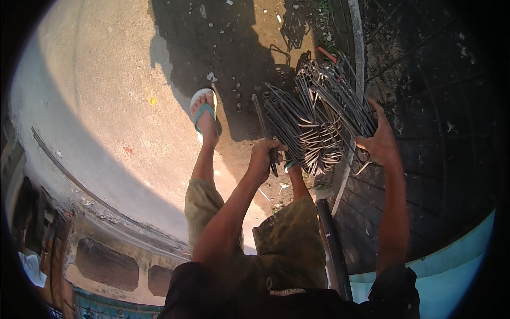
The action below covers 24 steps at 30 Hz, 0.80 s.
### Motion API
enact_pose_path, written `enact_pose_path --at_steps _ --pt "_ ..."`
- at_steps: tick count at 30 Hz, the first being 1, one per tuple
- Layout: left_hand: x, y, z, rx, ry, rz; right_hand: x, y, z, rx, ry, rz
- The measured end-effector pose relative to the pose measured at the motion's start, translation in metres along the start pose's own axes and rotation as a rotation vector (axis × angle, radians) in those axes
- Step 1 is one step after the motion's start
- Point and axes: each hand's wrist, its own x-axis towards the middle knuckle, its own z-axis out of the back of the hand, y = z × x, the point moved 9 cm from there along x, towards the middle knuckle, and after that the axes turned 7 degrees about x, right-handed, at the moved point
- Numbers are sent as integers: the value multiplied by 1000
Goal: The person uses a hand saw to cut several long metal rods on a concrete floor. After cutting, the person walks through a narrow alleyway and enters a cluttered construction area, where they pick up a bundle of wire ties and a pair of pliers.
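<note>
The ground (106, 106) is pale, sunlit concrete turning to dark, shadowed dirt further up. A foot in a white and green flip-flop (204, 112) stands on it. Small white scraps (211, 77) and pebbles lie scattered over the dirt. To the right, a concrete kerb (357, 48) borders a dark grid-patterned surface (425, 133).

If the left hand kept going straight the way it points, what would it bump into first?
The left hand already grips a thin rod and points up and slightly right. It would probably meet the bundle of bent steel wires first, which the right hand holds. Depth is hard to judge here, so it might pass beside them.
</note>
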Motion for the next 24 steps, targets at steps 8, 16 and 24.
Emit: enact_pose_path --at_steps 8,16,24 --pt "-28 32 -54 65 132 37 -141 -41 43 486 -204 -252" --pt "-142 137 -123 190 45 127 -270 -105 -6 845 -145 -611" --pt "-258 159 -196 756 38 -90 -359 -48 76 491 -181 -407"
